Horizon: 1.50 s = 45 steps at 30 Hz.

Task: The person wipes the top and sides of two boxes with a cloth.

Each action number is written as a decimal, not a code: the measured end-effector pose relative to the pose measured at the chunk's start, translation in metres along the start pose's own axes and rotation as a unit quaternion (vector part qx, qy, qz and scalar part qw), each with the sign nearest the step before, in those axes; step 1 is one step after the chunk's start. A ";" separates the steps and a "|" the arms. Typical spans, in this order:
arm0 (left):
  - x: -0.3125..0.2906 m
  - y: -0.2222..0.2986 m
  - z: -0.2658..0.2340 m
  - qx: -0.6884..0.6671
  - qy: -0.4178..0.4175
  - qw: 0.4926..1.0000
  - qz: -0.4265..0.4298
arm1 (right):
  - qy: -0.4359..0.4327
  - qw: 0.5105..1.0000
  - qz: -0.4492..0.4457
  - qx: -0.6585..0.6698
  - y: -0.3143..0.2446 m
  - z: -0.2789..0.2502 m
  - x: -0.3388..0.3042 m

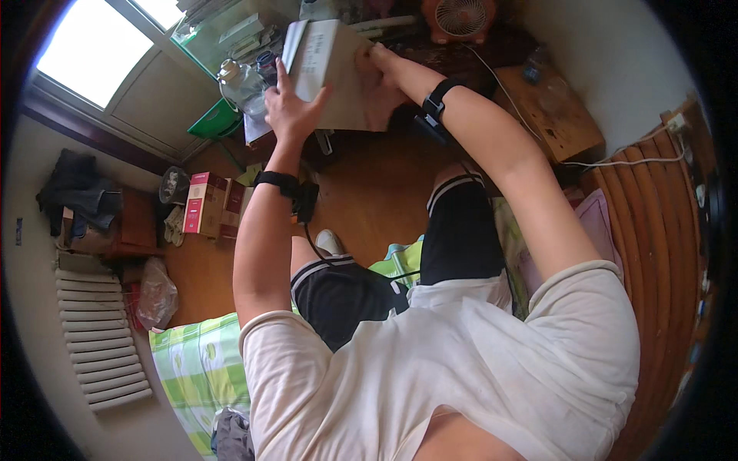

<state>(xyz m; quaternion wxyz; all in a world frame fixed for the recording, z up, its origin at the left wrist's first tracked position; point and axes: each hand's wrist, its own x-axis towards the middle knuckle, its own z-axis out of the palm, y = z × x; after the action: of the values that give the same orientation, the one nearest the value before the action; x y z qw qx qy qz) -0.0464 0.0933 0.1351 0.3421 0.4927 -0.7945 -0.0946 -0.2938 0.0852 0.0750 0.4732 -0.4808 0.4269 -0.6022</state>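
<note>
A white and pale brown cardboard box (333, 73), printed on one face, stands tilted at the desk's near edge. My left hand (296, 110) is at its left side, fingers and thumb spread apart, the index finger along the box's edge. On the right, my right hand (382, 69) grips the box's side; some of its fingers are hidden or blurred. Close to my left hand stand a clear plastic jug (244, 88) and a dark-lidded bottle (266, 67).
An orange fan (459, 19) stands at the back. A wooden stool-like surface (550, 111) bears a bottle. Red and white cartons (206, 203) lie on the floor at left, near a green container (215, 121). White cable (615, 163) runs at right.
</note>
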 end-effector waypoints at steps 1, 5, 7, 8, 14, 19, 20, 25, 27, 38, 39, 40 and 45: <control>-0.005 0.006 -0.006 0.053 0.027 0.997 0.039 | -0.004 1.000 -0.003 0.002 -0.022 0.016 -0.008; -0.023 0.019 -0.025 0.136 0.119 0.963 0.202 | 0.145 0.941 0.240 0.190 -0.099 0.040 -0.052; -0.032 0.027 -0.031 0.146 0.121 0.948 0.254 | -0.026 0.942 0.250 0.224 -0.109 0.011 -0.068; -0.035 0.027 -0.037 0.164 0.099 0.934 0.301 | -0.039 0.938 0.286 0.193 -0.112 0.009 -0.076; -0.051 0.034 -0.047 0.189 0.054 0.891 0.409 | -0.022 0.944 0.321 0.074 -0.100 0.007 -0.093; -0.052 0.030 -0.058 0.134 0.009 0.886 0.443 | -0.014 0.948 0.301 0.098 -0.072 0.001 -0.102; -0.048 0.037 -0.058 0.087 -0.035 0.918 0.386 | 0.012 0.953 0.291 0.085 -0.060 -0.008 -0.101; -0.028 -0.023 -0.057 -0.248 -0.137 0.958 -0.047 | -0.060 0.951 0.298 0.062 -0.055 0.015 -0.114; -0.028 -0.024 -0.056 -0.258 -0.170 0.933 -0.183 | -0.046 0.947 0.312 0.065 -0.052 0.017 -0.118; -0.075 -0.100 -0.020 -0.566 -0.380 0.595 -0.425 | -0.021 0.895 0.445 0.014 -0.019 0.043 -0.127; -0.081 -0.105 -0.015 -0.566 -0.379 0.593 -0.429 | 0.016 0.889 0.457 0.010 -0.010 0.053 -0.127; -0.088 -0.110 -0.012 -0.557 -0.347 0.606 -0.450 | 0.052 0.882 0.469 0.006 -0.003 0.060 -0.124; -0.125 -0.125 0.039 -0.566 -0.273 0.656 -0.417 | -0.010 0.874 0.485 0.026 0.073 0.034 -0.106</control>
<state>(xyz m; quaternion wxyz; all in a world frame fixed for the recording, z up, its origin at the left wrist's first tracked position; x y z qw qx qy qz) 0.0538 0.1295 -0.0114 0.2475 0.4351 -0.3558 -0.7892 -0.2391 0.1730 -0.0087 0.7227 -0.2070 0.5856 -0.3032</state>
